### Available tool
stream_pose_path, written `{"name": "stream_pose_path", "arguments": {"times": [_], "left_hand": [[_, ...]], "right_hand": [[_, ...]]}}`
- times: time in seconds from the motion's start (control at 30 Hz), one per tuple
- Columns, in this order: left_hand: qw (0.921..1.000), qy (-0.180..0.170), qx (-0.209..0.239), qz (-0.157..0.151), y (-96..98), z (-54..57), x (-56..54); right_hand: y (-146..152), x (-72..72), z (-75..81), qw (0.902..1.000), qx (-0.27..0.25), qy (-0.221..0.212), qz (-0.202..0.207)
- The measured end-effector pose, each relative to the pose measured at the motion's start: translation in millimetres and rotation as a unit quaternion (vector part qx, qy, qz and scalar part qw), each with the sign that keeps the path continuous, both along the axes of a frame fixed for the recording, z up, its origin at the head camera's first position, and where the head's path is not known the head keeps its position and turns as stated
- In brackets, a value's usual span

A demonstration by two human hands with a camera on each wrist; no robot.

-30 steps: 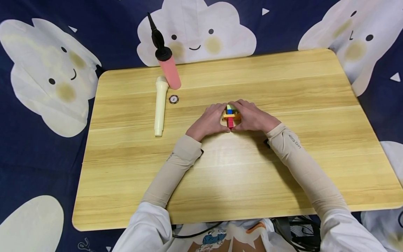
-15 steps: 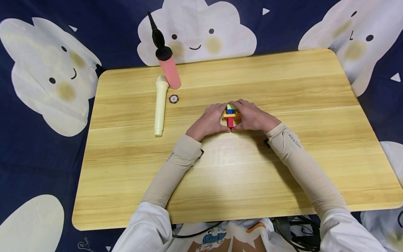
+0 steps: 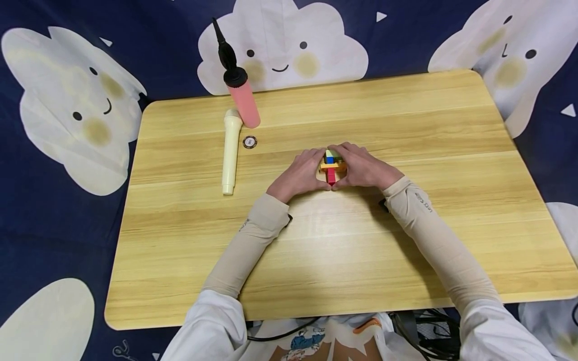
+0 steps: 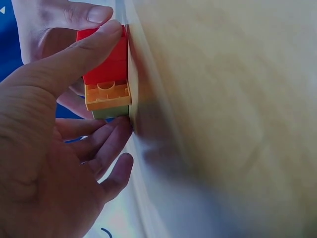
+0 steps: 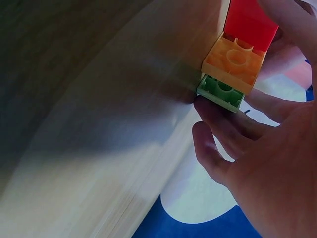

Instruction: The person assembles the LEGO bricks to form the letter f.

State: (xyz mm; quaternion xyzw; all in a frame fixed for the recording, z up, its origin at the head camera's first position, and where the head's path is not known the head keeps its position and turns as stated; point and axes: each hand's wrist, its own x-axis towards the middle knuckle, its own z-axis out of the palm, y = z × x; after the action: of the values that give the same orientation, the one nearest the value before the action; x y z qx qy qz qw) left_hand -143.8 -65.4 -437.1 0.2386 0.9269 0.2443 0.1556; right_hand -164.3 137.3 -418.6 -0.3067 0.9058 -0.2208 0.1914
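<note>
A small toy built of plastic building bricks (image 3: 331, 176) stands at the middle of the table, between both hands. From above it shows red, blue, orange and pale green parts. My left hand (image 3: 300, 173) holds its left side, thumb at the near red end and fingers curled toward the far end. Mirroring it, my right hand (image 3: 365, 168) grips the right side. Thumb tips nearly meet at the red bricks (image 4: 110, 69) in the left wrist view. An orange brick (image 5: 234, 62) and a green brick (image 5: 220, 93) jut sideways in the right wrist view, fingertips right at the green one.
A cream toy microphone (image 3: 230, 155) lies on the wooden table (image 3: 180, 250) to the left. Beside it are a round dark-rimmed chip (image 3: 250, 142) and a pink hand pump (image 3: 244, 103) with a black nozzle. Navy cloud-print cloth (image 3: 397, 45) hangs behind the table.
</note>
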Motion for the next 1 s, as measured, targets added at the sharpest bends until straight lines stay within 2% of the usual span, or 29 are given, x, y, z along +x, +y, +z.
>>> {"name": "stream_pose_path", "arguments": {"times": [0.5,1.0], "left_hand": [[0.9999,-0.007,-0.006,0.005,-0.3,1.5,0.7],[0.9993,0.012,0.035,0.009,-3.6,2.5,3.2]], "right_hand": [[-0.6,0.6,1.5,0.9999,-0.002,-0.007,-0.008],[1.9,2.3,-1.2,0.9994,-0.029,0.010,-0.019]]}}
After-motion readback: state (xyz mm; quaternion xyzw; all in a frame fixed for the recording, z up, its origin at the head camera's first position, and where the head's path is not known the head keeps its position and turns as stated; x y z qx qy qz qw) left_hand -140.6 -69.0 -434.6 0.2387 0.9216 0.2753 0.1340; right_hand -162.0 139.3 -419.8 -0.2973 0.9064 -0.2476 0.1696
